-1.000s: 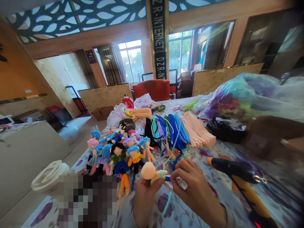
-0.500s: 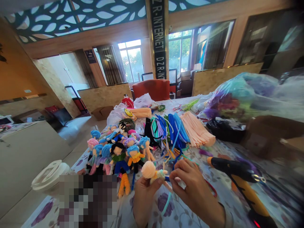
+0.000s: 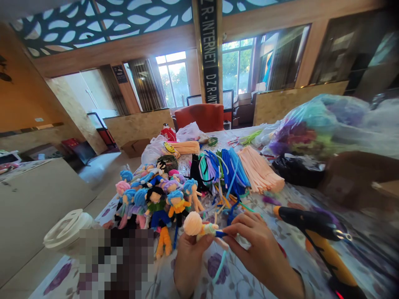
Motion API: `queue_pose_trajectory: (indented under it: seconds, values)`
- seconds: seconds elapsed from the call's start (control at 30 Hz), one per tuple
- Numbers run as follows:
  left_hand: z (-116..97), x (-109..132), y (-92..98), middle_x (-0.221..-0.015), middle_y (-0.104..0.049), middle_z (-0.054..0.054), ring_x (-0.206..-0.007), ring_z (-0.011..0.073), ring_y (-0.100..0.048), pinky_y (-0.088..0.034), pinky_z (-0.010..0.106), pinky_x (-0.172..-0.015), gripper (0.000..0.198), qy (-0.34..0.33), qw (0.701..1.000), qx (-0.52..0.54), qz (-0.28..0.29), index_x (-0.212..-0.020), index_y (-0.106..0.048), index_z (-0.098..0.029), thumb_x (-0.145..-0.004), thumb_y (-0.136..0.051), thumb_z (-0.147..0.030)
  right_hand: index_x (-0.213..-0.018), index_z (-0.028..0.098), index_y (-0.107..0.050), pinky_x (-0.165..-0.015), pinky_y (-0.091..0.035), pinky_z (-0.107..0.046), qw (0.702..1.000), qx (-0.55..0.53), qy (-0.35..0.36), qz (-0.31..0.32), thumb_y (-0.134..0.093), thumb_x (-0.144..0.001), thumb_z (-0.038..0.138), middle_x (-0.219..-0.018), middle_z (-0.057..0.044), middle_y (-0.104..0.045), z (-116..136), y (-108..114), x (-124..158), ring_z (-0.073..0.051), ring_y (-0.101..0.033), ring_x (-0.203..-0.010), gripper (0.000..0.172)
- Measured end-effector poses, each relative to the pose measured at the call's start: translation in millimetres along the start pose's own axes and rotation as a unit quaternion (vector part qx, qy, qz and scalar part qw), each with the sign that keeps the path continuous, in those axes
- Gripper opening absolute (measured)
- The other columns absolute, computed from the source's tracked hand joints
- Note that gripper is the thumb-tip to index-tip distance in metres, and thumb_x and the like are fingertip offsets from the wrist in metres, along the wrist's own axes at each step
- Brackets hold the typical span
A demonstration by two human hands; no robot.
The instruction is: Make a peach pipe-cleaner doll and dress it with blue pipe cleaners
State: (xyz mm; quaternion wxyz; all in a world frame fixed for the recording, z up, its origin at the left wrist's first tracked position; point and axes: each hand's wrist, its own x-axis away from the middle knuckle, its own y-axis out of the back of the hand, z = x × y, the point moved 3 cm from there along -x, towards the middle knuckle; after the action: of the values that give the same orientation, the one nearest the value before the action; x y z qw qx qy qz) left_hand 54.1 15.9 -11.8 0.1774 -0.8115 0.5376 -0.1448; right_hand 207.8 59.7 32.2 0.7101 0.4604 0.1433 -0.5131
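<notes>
Between thumb and fingers, my left hand (image 3: 190, 259) holds a small peach-headed doll (image 3: 193, 224) with a yellow and pale green body, lying sideways. My right hand (image 3: 257, 241) is just to its right, thumb and fingertips pinched on a dark blue fuzzy strip (image 3: 220, 234) at the doll's lower body. A pale green strip (image 3: 220, 268) hangs down below the doll. Several finished-looking dolls (image 3: 156, 199) with blue, pink and black hair are piled beyond my left hand.
Bundles of blue stems (image 3: 232, 166) and peach stems (image 3: 260, 170) lie behind my hands. A black and orange glue gun (image 3: 307, 224) is at right, near a black bag (image 3: 297, 170) and a large plastic bag (image 3: 321, 120). A white-lidded cup (image 3: 67, 232) stands left.
My right hand has shifted slightly right, and more of the dark blue strip shows between its fingers and the doll. The doll has moved slightly left in my left hand.
</notes>
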Motion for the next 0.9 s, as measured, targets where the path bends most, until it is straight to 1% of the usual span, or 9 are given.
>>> queue_pose_trajectory:
  seconds: [0.13, 0.23, 0.3, 0.37, 0.4, 0.47, 0.53, 0.7, 0.9]
  values:
    - [-0.8, -0.3, -1.7, -0.072, -0.073, 0.001, -0.073, 0.0168, -0.064, -0.047, 0.026, -0.074, 0.028, -0.006, 0.999, 0.038, -0.006, -0.083, -0.075, -0.02, -0.056, -0.084, -0.02, -0.083, 0.022, -0.064, -0.073, -0.038, -0.036, 1.0, 0.001, 0.014, -0.005, -0.067, -0.08, 0.012, -0.077, 0.0, -0.061, -1.3, 4.9, 0.1, -0.018, -0.054, -0.076, 0.011]
    - [1.1, -0.5, -1.7, -0.078, -0.074, 0.002, -0.077, 0.0165, -0.065, -0.047, 0.027, -0.079, 0.03, 0.005, 0.998, 0.064, 0.0, -0.086, -0.075, -0.02, -0.057, -0.083, -0.019, -0.077, 0.023, -0.064, -0.07, -0.037, -0.034, 1.0, 0.002, 0.03, -0.004, -0.064, -0.082, 0.013, -0.075, 0.0, -0.059, -1.2, 8.0, -1.2, -0.017, -0.053, -0.073, 0.011]
    - [2.8, -0.1, -1.1, -0.083, -0.074, 0.003, -0.081, 0.0171, -0.065, -0.046, 0.028, -0.081, 0.032, 0.014, 0.997, 0.07, 0.006, -0.088, -0.074, -0.019, -0.058, -0.083, -0.019, -0.076, 0.023, -0.063, -0.069, -0.037, -0.034, 1.0, 0.001, 0.03, 0.0, -0.063, -0.082, 0.013, -0.074, 0.0, -0.058, -0.8, 8.7, -2.0, -0.017, -0.053, -0.072, 0.012]
    - [4.1, 0.3, -0.7, -0.083, -0.074, 0.004, -0.082, 0.0174, -0.064, -0.046, 0.028, -0.082, 0.03, 0.02, 0.997, 0.067, 0.011, -0.088, -0.074, -0.017, -0.06, -0.082, -0.018, -0.076, 0.022, -0.063, -0.069, -0.036, -0.033, 1.0, 0.001, 0.027, 0.002, -0.063, -0.083, 0.012, -0.074, 0.0, -0.058, 0.4, 9.0, -2.5, -0.017, -0.052, -0.072, 0.012]
    - [4.5, 0.4, -0.6, -0.081, -0.073, 0.004, -0.081, 0.017, -0.063, -0.046, 0.028, -0.081, 0.027, 0.021, 0.998, 0.064, 0.015, -0.087, -0.074, -0.016, -0.061, -0.081, -0.018, -0.075, 0.022, -0.063, -0.069, -0.036, -0.033, 1.0, 0.001, 0.028, 0.005, -0.063, -0.083, 0.012, -0.074, 0.001, -0.057, 1.5, 9.1, -2.6, -0.016, -0.051, -0.072, 0.013]
    - [5.1, 0.4, -0.6, -0.074, -0.07, 0.003, -0.073, 0.0151, -0.061, -0.046, 0.026, -0.073, 0.019, 0.022, 0.998, 0.056, 0.026, -0.082, -0.073, -0.015, -0.064, -0.079, -0.017, -0.074, 0.021, -0.061, -0.069, -0.035, -0.033, 0.999, -0.001, 0.032, 0.012, -0.062, -0.084, 0.012, -0.073, 0.001, -0.056, 4.4, 9.3, -2.8, -0.016, -0.05, -0.071, 0.013]
    - [5.1, 0.1, -0.5, -0.07, -0.067, 0.002, -0.068, 0.0139, -0.059, -0.046, 0.025, -0.068, 0.016, 0.019, 0.997, 0.056, 0.041, -0.08, -0.072, -0.015, -0.065, -0.078, -0.016, -0.073, 0.02, -0.06, -0.069, -0.034, -0.033, 0.999, 0.001, 0.038, 0.02, -0.061, -0.084, 0.011, -0.073, 0.001, -0.055, 7.7, 9.7, -2.9, -0.016, -0.049, -0.072, 0.014]
    - [6.2, 0.3, 0.6, -0.077, -0.068, 0.004, -0.074, 0.0147, -0.06, -0.046, 0.027, -0.075, 0.023, 0.024, 0.994, 0.074, 0.075, -0.085, -0.071, -0.014, -0.065, -0.08, -0.018, -0.072, 0.019, -0.058, -0.068, -0.033, -0.033, 0.997, 0.036, 0.059, 0.022, -0.058, -0.084, 0.009, -0.073, -0.001, -0.056, 15.8, 11.8, -2.6, -0.016, -0.046, -0.071, 0.015]
    - [8.2, 0.7, 1.3, -0.073, -0.067, 0.004, -0.07, 0.0149, -0.06, -0.046, 0.027, -0.07, 0.022, 0.046, 0.992, 0.087, 0.076, -0.084, -0.072, -0.015, -0.065, -0.08, -0.02, -0.072, 0.019, -0.059, -0.068, -0.033, -0.034, 0.994, 0.056, 0.092, 0.015, -0.057, -0.081, 0.008, -0.072, -0.001, -0.057, 25.3, 15.5, -3.8, -0.017, -0.045, -0.071, 0.015]
